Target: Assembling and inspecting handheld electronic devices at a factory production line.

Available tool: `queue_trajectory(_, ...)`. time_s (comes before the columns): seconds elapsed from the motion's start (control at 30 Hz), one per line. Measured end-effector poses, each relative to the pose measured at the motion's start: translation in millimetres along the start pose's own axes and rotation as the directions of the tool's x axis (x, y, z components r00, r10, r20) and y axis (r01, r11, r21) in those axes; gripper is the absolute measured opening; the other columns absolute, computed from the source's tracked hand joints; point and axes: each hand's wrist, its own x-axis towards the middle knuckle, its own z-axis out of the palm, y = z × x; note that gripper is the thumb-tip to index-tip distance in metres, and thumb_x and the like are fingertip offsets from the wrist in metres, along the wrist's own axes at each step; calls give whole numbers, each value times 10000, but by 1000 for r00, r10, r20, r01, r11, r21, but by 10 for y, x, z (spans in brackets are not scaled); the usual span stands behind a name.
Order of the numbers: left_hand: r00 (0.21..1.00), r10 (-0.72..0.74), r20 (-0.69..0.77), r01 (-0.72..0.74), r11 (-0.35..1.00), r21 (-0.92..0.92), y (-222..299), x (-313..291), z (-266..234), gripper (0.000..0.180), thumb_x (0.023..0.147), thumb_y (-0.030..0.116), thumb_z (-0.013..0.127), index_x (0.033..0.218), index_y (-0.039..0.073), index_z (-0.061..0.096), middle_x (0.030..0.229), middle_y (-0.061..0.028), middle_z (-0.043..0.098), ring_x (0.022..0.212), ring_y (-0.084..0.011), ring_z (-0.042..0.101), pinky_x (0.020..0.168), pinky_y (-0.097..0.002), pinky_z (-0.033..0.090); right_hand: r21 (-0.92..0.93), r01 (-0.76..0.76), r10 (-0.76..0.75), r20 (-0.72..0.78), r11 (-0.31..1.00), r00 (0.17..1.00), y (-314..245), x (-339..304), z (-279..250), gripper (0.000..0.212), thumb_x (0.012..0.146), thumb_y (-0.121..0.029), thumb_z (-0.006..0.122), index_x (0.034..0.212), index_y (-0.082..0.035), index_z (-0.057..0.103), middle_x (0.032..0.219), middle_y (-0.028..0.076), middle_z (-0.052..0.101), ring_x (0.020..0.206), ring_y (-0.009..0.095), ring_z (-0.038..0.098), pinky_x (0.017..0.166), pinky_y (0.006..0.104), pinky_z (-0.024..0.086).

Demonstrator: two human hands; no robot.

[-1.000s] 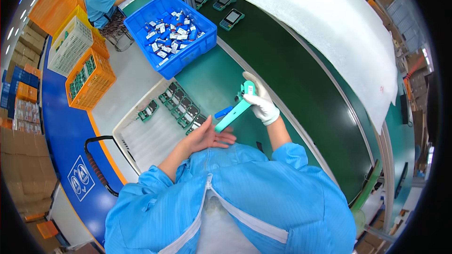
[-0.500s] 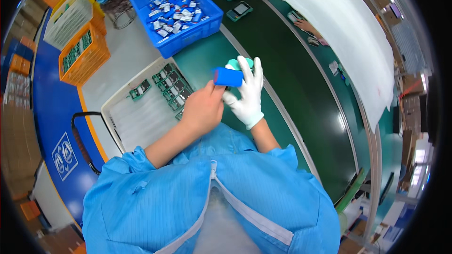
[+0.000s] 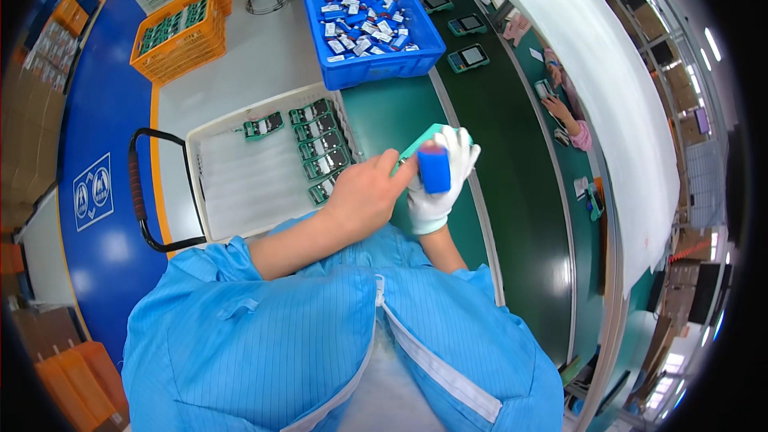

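My bare left hand [image 3: 364, 196] is closed, its fingertips at the left side of a blue battery pack [image 3: 434, 172] with a reddish end. The exact grip is partly hidden. My right hand [image 3: 442, 200], in a white glove, curls its fingers over the far end of a green device housing [image 3: 419, 142]. The battery pack is in front of the gloved palm and covers part of it. To the left, a white tray [image 3: 248, 184] holds several green housings [image 3: 322, 144] with dark and white parts, most in a column along its right side.
Beyond my hands stands a blue bin [image 3: 384, 72] full of blue battery packs. An orange crate [image 3: 180, 64] of green parts is at the far left. A dark green conveyor [image 3: 512, 160] carrying handheld devices [image 3: 468, 58] runs along the right. Across it, a co-worker's hands [image 3: 560, 104] hold a device.
The battery pack has turned from lying crosswise to upright and shifted right. My right fingers, spread before, now bend over the green housing. The view has shifted, so the bins appear further right.
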Motion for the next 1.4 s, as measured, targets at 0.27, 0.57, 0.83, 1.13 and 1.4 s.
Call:
queue_trajectory(0.27,974,-198,109,216,955,-201,-137,-23,17,714,855,76,550,1476,49,200,862,-193,598,774,-364,616,650,-463,493,-125,284,-248,249,951,936,61,119,166,275,732,-131,614,992,-176,692,1107,16,680,1168,277,561,1075,633,211)
queue_trajectory(0.57,860,-427,280,507,648,-569,-648,-164,216,694,906,158,526,1469,7,149,1087,-326,590,1020,-458,577,882,-476,463,213,-27,-58,381,977,923,-144,141,544,209,902,-109,509,969,-83,706,1070,55,693,1185,288,557,1147,524,102)
queue_trajectory(0.83,539,-663,520,404,-338,-850,-1834,-759,659,539,939,124,549,1413,-6,328,1243,-159,560,1153,-222,554,931,-363,483,836,-545,286,539,-67,792,-204,1287,1102,557,1041,-384,278,1027,45,632,1159,194,632,1173,348,545,1096,490,328)
queue_trajectory(1.13,2,-645,765,-200,-749,-631,-3450,-2233,1520,235,904,178,634,1080,56,538,996,-73,624,817,-157,556,724,-290,479,271,-879,578,671,391,464,1316,2246,2172,708,982,-470,442,1443,44,286,1475,192,368,1351,291,383,1124,413,243)
queue_trajectory(1.4,-253,-565,785,-359,-699,-618,-4734,-2247,2909,388,877,359,688,856,38,472,802,-93,540,497,-107,368,409,-213,283,128,-919,653,667,373,358,1318,1049,1373,518,989,-340,476,1349,32,458,1344,192,515,1262,307,488,1100,434,331)
